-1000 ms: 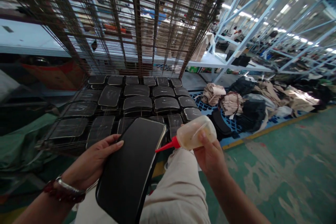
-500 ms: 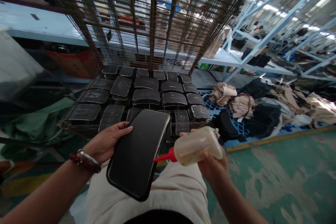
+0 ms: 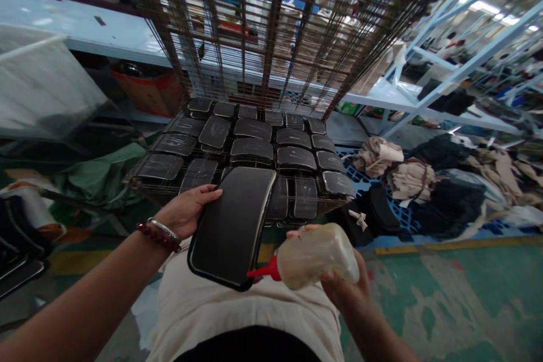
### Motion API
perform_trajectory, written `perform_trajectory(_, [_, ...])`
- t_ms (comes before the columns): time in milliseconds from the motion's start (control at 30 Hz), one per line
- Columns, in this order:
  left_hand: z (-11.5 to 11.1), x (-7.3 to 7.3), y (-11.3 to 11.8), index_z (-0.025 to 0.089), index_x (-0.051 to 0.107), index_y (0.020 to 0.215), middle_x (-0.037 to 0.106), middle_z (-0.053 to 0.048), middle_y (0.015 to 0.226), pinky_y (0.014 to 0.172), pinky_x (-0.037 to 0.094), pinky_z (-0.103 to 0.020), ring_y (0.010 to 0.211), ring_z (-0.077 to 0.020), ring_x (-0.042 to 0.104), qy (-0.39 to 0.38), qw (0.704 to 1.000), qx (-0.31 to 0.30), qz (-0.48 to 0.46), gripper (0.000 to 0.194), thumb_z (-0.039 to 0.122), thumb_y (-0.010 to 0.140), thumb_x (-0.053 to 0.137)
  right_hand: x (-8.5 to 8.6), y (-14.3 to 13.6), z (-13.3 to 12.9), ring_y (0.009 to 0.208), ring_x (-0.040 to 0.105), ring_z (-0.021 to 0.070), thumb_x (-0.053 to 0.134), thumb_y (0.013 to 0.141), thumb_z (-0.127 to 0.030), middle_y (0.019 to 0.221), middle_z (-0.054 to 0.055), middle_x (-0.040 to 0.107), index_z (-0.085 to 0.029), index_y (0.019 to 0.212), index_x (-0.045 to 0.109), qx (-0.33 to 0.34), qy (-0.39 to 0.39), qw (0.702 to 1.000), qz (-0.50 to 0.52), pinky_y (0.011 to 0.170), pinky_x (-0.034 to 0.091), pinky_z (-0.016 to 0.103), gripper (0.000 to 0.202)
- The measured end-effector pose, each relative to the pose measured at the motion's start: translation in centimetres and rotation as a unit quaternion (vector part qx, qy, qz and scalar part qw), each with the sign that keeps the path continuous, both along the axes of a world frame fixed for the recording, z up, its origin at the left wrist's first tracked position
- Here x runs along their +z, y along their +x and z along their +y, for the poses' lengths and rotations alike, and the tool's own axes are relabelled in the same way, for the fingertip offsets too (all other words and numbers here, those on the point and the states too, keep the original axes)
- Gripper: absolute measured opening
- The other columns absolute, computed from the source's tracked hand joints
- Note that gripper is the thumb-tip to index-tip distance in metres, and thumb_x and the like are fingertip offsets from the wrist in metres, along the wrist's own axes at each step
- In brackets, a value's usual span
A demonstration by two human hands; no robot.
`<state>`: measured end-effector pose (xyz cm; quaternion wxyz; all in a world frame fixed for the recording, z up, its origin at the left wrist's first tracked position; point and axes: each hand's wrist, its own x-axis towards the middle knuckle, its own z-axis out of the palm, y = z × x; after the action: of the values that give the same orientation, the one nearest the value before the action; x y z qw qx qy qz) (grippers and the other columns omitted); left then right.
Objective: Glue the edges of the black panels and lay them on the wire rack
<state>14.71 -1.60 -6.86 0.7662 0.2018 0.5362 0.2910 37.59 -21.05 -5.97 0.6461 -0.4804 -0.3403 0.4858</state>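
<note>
A black rounded panel (image 3: 233, 226) is tilted above my lap, with a pale line along its right edge. My left hand (image 3: 190, 209) grips its left side, thumb on the top face and the fingers partly hidden underneath. Wrapped in my right hand (image 3: 339, 277) is a cloudy squeeze bottle (image 3: 316, 257), lying nearly sideways. Its red nozzle (image 3: 265, 271) points left, the tip at the panel's lower right edge. Beyond the panel, similar black pieces (image 3: 252, 150) lie in rows on a wire rack (image 3: 267, 68).
Bundles of beige cloth (image 3: 409, 181) and dark cloth lie on a blue pallet at right. A white bin (image 3: 46, 85), a red-orange box (image 3: 148, 90) and green cloth (image 3: 102, 175) are at left. Blue metal frames (image 3: 458, 79) stand at upper right.
The nozzle tip has moved down along the panel's right edge to its lower corner. The panel's near end sits higher in view. The surroundings have shifted right as the view turned left.
</note>
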Motion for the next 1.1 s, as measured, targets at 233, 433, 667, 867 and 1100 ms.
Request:
perform_trajectory(233, [-0.7, -0.7, -1.4, 0.004, 0.071, 0.094, 0.077, -0.015, 0.071, 0.057, 0.065, -0.034, 0.059, -0.0249, 0.075, -0.05, 0.996, 0.072, 0.005, 0.021, 0.006, 0.092, 0.051, -1.0, 0.9, 1.1, 0.108, 0.069, 0.0394, 0.085, 0.073, -0.047, 0.114, 0.019, 0.074, -0.019, 0.12, 0.068, -0.006, 0.04, 0.998, 0.043, 0.094, 0.054, 0.057, 0.057])
perform_trajectory(433, [-3.1, -2.4, -1.4, 0.003, 0.063, 0.122, 0.078, -0.01, 0.068, 0.061, 0.066, -0.033, 0.059, -0.0229, 0.075, -0.081, 0.989, 0.125, 0.007, 0.032, 0.01, 0.097, 0.044, -0.6, 1.5, 2.6, 0.109, 0.069, 0.0367, 0.088, 0.072, -0.039, 0.112, 0.013, 0.075, -0.026, 0.119, 0.069, -0.137, 0.067, 0.986, 0.07, 0.094, 0.055, 0.054, 0.052])
perform_trajectory(667, [-4.6, -2.5, -0.2, 0.006, 0.061, 0.127, 0.079, -0.007, 0.074, 0.064, 0.067, -0.03, 0.056, -0.0201, 0.075, -0.08, 0.975, 0.209, -0.006, 0.036, 0.003, 0.095, 0.046, 0.1, 1.5, 3.8, 0.108, 0.069, 0.0369, 0.088, 0.071, -0.04, 0.113, 0.013, 0.075, -0.026, 0.123, 0.067, -0.195, 0.084, 0.974, 0.074, 0.097, 0.052, 0.058, 0.058])
perform_trajectory(867, [-4.8, -1.6, 0.6, 0.004, 0.054, 0.138, 0.081, -0.014, 0.091, 0.068, 0.067, -0.032, 0.063, -0.0216, 0.077, -0.088, 0.965, 0.245, -0.019, 0.043, 0.004, 0.096, 0.045, -2.1, 0.6, 2.9, 0.114, 0.067, 0.0355, 0.086, 0.074, -0.038, 0.116, 0.012, 0.074, -0.025, 0.116, 0.07, -0.189, 0.074, 0.975, 0.093, 0.097, 0.053, 0.053, 0.047])
perform_trajectory(1100, [-4.7, -1.9, 0.8, 0.005, 0.06, 0.132, 0.081, -0.013, 0.087, 0.075, 0.066, -0.03, 0.07, -0.021, 0.078, -0.066, 0.961, 0.268, -0.031, 0.039, 0.003, 0.096, 0.045, -2.6, -1.0, 1.8, 0.113, 0.067, 0.0378, 0.085, 0.073, -0.043, 0.105, 0.013, 0.077, -0.024, 0.112, 0.071, -0.12, 0.027, 0.987, 0.102, 0.094, 0.054, 0.054, 0.046])
